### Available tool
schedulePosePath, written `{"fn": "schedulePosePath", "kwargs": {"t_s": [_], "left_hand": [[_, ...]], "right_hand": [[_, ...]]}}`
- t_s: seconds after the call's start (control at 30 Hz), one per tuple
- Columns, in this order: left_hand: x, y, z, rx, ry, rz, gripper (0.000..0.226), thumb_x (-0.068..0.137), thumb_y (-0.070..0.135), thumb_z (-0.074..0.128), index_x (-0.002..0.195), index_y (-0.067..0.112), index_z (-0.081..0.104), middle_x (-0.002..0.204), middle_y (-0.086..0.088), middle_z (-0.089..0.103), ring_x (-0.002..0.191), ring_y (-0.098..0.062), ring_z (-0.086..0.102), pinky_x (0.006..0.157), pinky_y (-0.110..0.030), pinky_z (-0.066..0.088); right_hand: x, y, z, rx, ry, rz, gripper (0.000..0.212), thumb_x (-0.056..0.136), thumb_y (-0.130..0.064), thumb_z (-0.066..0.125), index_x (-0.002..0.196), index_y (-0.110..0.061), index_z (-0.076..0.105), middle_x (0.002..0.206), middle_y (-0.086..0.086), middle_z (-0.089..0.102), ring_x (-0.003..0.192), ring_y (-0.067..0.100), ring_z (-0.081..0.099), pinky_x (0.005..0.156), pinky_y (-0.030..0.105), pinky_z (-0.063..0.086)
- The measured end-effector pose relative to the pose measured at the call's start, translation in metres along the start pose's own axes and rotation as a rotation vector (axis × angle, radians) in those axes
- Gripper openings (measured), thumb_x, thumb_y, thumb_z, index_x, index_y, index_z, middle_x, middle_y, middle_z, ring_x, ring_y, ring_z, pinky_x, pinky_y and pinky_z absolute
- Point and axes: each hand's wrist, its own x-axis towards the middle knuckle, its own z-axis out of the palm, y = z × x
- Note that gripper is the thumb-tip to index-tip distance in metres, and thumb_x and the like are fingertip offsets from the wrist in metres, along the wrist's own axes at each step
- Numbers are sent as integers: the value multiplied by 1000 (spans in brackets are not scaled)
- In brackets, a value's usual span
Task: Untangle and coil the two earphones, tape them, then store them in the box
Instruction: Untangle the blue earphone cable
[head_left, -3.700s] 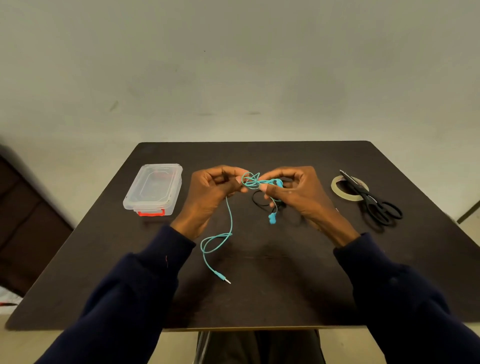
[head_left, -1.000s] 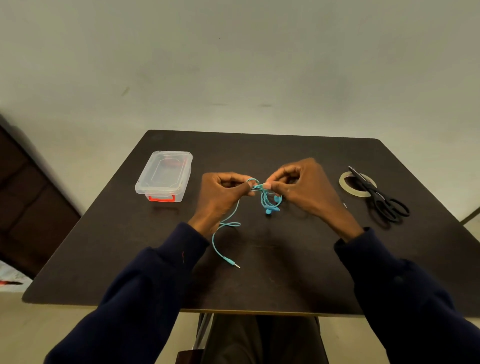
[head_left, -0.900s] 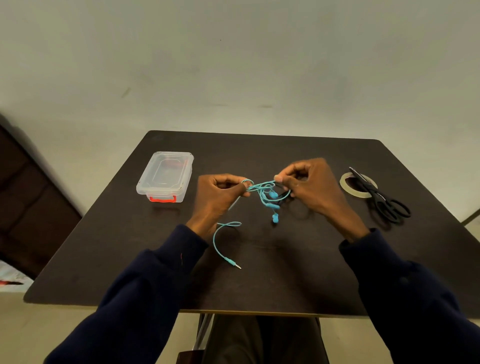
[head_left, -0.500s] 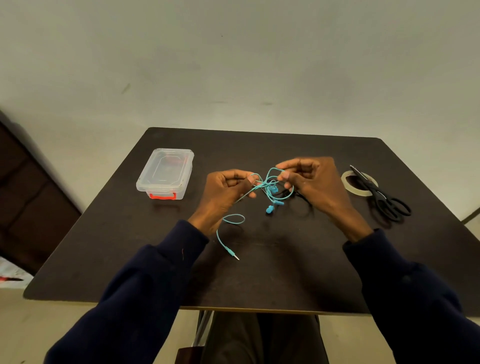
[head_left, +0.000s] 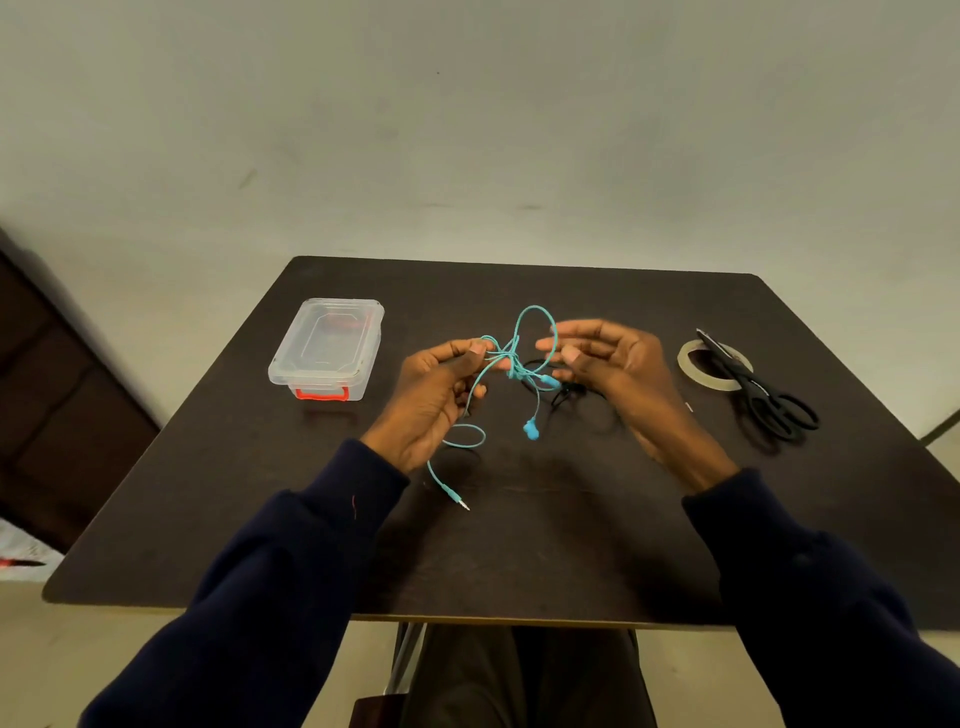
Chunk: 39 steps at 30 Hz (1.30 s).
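Observation:
A tangled teal earphone (head_left: 511, 364) hangs between my hands above the dark table (head_left: 519, 545). My left hand (head_left: 434, 400) pinches its cord near the knot; the plug end trails down to the table. My right hand (head_left: 605, 364) has its fingers spread and relaxed, and a teal loop runs over the fingertips. One earbud dangles below the knot. A black earphone (head_left: 563, 392) lies on the table under my right hand, partly hidden. The clear box (head_left: 327, 345) with a red latch sits closed at the left.
A roll of tape (head_left: 698, 366) lies at the right with black scissors (head_left: 763, 397) resting across it. The table's near edge runs just above my lap.
My right hand has let go of its pinch and spread its fingers; a teal loop has risen above the knot. The left hand keeps its pinch. The black earphone shows more.

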Motion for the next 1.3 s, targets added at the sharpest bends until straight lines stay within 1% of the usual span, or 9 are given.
{"fn": "schedulePosePath", "kwargs": {"t_s": [0.2, 0.3, 0.5, 0.63, 0.97, 1.07, 1.13, 1.17, 1.3], "left_hand": [[1, 0, 0, 19, 0, 17, 17, 99, 14, 59, 111, 5, 69, 96, -10, 78, 66, -8, 65, 60, -18, 51], [1, -2, 1, 38, 9, 17, 15, 100, 14, 59, 107, 8, 71, 93, -8, 78, 63, -8, 60, 60, -19, 49], [-1, -5, -4, 221, 38, 90, 17, 99, 17, 62, 107, 6, 72, 95, -11, 78, 74, -17, 58, 66, -26, 46], [-3, -8, -9, 347, 105, 121, 17, 98, 15, 63, 105, 4, 74, 88, -7, 78, 75, -8, 63, 65, -21, 48], [-8, 2, -12, 396, 114, 97, 19, 95, 21, 66, 102, 6, 76, 59, 9, 59, 56, -1, 49, 58, -16, 39], [-8, 7, -12, 522, 83, 192, 16, 89, 29, 74, 101, 18, 76, 76, 2, 74, 67, -10, 64, 64, -16, 53], [-6, 5, -15, 681, 38, 253, 17, 88, 39, 75, 99, 28, 78, 92, -12, 75, 81, -29, 68, 81, -33, 61], [-5, 3, -16, 754, 39, 283, 19, 88, 45, 73, 98, 30, 79, 94, -7, 76, 88, -24, 69, 85, -38, 60], [-7, -2, -5, 832, 112, 441, 38, 80, 63, 71, 99, 31, 78, 102, 14, 71, 100, -1, 65, 86, -25, 51]], "right_hand": [[-4, 7, 0, -150, -98, -36, 30, 87, 11, 64, 112, -2, 73, 109, 10, 76, 103, 23, 73, 89, 30, 59], [-6, 8, 2, -223, -151, -41, 28, 88, 2, 72, 115, -7, 74, 106, 8, 77, 100, 21, 73, 90, 30, 59], [-4, 12, 3, -206, -48, -72, 7, 90, -7, 74, 95, -3, 77, 85, 6, 78, 78, 19, 75, 74, 27, 61], [-4, 16, -2, -166, -35, -26, 9, 95, -7, 67, 95, -12, 74, 78, 2, 74, 72, 15, 70, 69, 28, 61], [-3, 10, -5, -109, -18, -26, 18, 88, -5, 76, 106, -6, 76, 95, 12, 78, 87, 29, 75, 77, 36, 62], [-1, 10, -5, -133, 13, -34, 13, 94, -6, 69, 104, -11, 77, 90, 7, 78, 81, 22, 74, 76, 34, 62], [-1, 7, -3, -114, 26, -25, 15, 97, -6, 64, 106, -10, 76, 91, 10, 77, 80, 21, 75, 73, 32, 63], [-1, 5, -1, -99, 21, -18, 15, 98, -7, 64, 107, -8, 75, 93, 13, 77, 81, 23, 75, 71, 31, 63], [-2, 0, 10, -82, -6, 9, 17, 94, -13, 69, 108, -4, 75, 91, 12, 78, 74, 26, 76, 57, 28, 62]]}}
